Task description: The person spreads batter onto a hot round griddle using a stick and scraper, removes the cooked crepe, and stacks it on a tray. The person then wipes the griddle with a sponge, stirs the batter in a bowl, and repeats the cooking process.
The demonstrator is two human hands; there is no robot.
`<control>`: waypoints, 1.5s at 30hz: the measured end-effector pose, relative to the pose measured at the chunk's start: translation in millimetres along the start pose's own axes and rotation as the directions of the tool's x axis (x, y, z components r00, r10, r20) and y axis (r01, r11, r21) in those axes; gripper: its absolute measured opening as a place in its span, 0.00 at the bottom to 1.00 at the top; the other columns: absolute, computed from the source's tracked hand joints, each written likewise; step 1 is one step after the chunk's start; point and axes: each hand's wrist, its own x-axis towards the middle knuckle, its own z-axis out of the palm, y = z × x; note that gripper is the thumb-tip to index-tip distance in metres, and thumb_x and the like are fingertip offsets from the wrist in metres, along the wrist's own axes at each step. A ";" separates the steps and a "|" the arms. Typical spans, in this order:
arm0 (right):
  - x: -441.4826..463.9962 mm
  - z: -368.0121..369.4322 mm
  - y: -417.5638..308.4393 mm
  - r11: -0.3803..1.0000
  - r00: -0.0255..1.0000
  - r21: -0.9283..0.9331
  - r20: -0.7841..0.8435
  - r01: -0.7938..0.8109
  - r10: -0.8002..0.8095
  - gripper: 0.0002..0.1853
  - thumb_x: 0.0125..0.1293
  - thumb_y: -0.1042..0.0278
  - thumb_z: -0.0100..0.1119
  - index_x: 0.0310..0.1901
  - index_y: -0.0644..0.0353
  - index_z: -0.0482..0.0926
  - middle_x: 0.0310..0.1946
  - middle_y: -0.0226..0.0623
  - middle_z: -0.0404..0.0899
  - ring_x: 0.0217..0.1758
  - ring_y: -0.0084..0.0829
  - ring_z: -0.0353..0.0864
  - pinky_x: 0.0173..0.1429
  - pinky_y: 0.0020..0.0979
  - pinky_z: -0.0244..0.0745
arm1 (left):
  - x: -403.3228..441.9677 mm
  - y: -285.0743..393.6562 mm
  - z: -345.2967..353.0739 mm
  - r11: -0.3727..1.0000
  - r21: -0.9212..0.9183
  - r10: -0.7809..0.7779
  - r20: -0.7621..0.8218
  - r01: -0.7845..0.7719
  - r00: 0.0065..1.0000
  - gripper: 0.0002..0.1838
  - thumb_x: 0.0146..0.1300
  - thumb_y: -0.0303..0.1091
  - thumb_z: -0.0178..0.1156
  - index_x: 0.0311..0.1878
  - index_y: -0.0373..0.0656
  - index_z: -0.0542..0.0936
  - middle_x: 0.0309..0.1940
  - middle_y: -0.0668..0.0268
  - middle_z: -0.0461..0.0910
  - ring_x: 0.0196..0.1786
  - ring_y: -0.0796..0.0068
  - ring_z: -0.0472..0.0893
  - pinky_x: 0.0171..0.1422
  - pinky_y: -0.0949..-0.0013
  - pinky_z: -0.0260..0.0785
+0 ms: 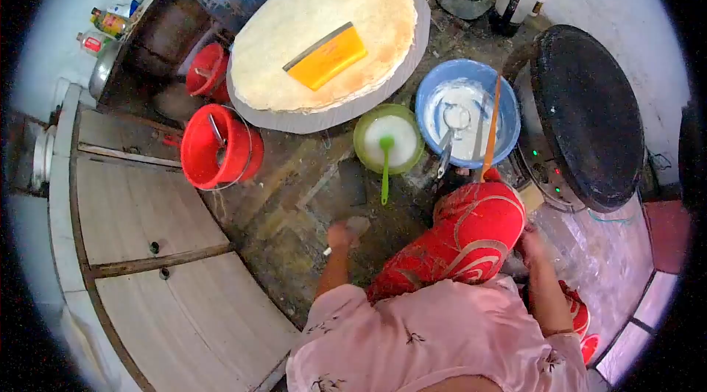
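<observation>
My left hand [342, 235] is low over the stained floor, left of my red-trousered knee [482, 223]. Its fingers are closed round something pale: a white tip shows below the fist and a blurred greyish part above it. My right hand [528, 242] is by the right side of the knee, its fingers mostly hidden. Ahead of the knee is a blue basin [427, 108] of white batter with a ladle [446, 143] and a long wooden stick [491, 131]. Left of it stands a green bowl [360, 147] of white liquid with a green spoon [385, 171].
A black round griddle [593, 119] with lit indicators stands at right. A stack of thin round pancakes [294, 31] sits on a round board [331, 121], with a yellow scraper [328, 59] on top. Red buckets [247, 156] and wooden cabinets [147, 208] are at left.
</observation>
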 end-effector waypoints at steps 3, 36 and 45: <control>-23.5 6.5 -27.4 0.991 0.989 0.016 -0.068 0.132 -0.131 0.10 0.65 0.61 0.52 0.40 0.58 0.77 0.27 0.29 0.77 0.26 0.19 0.72 0.29 0.21 0.64 | 15.1 1.9 -11.2 0.907 -0.420 0.052 0.036 -0.033 0.998 0.15 0.58 0.40 0.52 0.39 0.38 0.79 0.38 0.53 0.79 0.40 0.64 0.77 0.44 0.66 0.69; -373.4 124.1 -142.2 0.092 -0.502 0.941 0.254 0.325 -0.827 0.23 0.61 0.48 0.53 0.45 0.61 0.69 0.41 0.47 0.71 0.44 0.45 0.70 0.54 0.41 0.54 | -402.0 259.3 -274.5 -0.629 -0.511 0.754 -0.215 -0.586 -0.621 0.24 0.61 0.42 0.54 0.54 0.33 0.70 0.48 0.52 0.73 0.43 0.57 0.75 0.45 0.61 0.68; -393.2 138.7 -146.8 -0.096 -0.578 0.985 0.006 0.145 -0.816 0.18 0.61 0.49 0.54 0.31 0.58 0.70 0.29 0.37 0.67 0.29 0.35 0.67 0.37 0.35 0.59 | -453.8 281.0 -344.6 -0.190 -0.726 0.925 0.092 -0.660 -0.368 0.17 0.59 0.40 0.56 0.45 0.36 0.74 0.43 0.52 0.76 0.44 0.58 0.75 0.48 0.59 0.68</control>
